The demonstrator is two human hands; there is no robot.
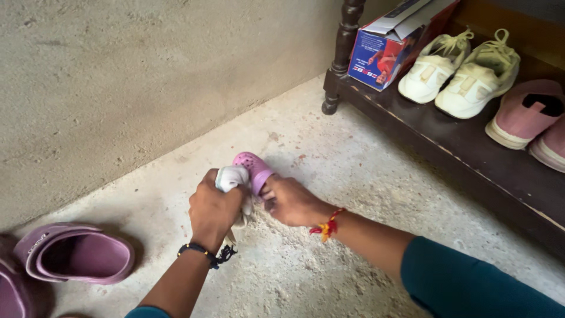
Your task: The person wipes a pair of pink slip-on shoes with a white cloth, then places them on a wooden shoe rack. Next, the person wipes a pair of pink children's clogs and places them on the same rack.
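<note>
The teal sleeve [471, 285] fills the frame at 5 o'clock. Ahead of it the right hand [292, 201] has its fingers curled tight around a small pink clog [254, 169] at centre, toe pointing to 12 o'clock, just above the concrete floor [329, 147]. The left hand [213, 211] is fisted shut on a white cloth [231, 178], pressed against the clog's side. A larger clog [76, 253] lies at 8 o'clock. White sneakers [459, 73] sit on the shelf [471, 159] at 2 o'clock.
</note>
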